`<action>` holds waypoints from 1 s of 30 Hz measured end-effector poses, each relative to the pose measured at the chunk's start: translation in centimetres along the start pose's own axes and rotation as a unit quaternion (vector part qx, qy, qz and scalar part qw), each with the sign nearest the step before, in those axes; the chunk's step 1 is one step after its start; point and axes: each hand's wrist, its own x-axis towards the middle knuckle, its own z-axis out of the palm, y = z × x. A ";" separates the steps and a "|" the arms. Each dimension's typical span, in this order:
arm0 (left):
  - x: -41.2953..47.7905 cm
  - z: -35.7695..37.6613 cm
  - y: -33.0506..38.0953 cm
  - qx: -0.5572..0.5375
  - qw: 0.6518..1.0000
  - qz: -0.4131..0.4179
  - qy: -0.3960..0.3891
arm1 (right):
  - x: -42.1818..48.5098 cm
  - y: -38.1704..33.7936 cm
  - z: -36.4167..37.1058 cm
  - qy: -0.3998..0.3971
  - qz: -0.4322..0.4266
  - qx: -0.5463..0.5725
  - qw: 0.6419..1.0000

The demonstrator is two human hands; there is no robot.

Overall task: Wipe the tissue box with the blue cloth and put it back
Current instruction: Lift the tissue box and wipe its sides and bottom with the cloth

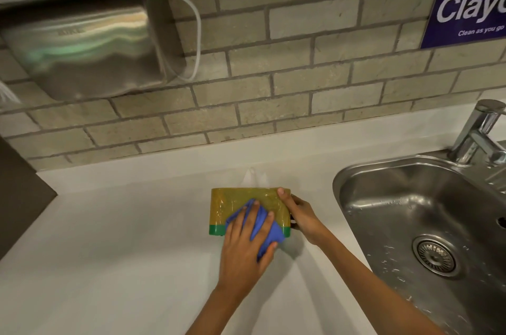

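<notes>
While the white bench (pixel 115 238) carries everything, note first its largest neighbours: the steel sink (pixel 388 192) close on the right, wet with droplets, and the tap (pixel 477 132) above its far rim. On the tiled wall hang a steel hand dryer (pixel 82 47) with its white cable (pixel 195 33) and a purple sign (pixel 471 3), all well clear of your work.

The tissue box (pixel 246 195) stands on the bench just left of the sink, yellow with a green base, a white tissue (pixel 250 175) rising behind its top. It looks glossy, so judge it light, fairly stiff but crushable, and slippery under a cloth.

Your right hand (pixel 301 214) has its grip closed on the box's right end, thumb over the top edge; hold there, by the ends. Your left hand (pixel 246 249) presses the bunched blue cloth (pixel 267 230) flat against the near face, fingers spread, grip clasping only cloth.

Nothing blocks the box; the sink's edge is the nearest hazard.
</notes>
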 end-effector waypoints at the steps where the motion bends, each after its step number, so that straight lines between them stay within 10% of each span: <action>1: -0.1 -0.1 -0.4 -0.005 1.000 -0.020 0.022 | 0.0 0.1 0.0 0.001 0.000 0.002 1.000; 6: 3.1 -1.8 1.8 -0.026 0.986 -0.161 0.029 | 0.2 0.2 0.6 0.006 0.001 -0.003 1.000; 13: 0.5 0.0 0.8 0.012 1.000 0.005 0.011 | 0.2 0.0 0.2 0.000 0.012 -0.010 1.000; 19: 2.8 -0.9 1.9 0.007 0.990 -0.123 0.071 | 0.2 0.0 0.4 0.005 0.021 -0.007 1.000; 26: 0.0 0.5 1.5 0.006 0.999 0.016 0.043 | 0.2 -0.2 0.0 0.000 0.028 -0.019 0.999; 30: 0.4 0.2 1.1 0.001 0.994 -0.082 0.074 | 0.2 -0.1 0.3 0.006 0.036 -0.015 0.999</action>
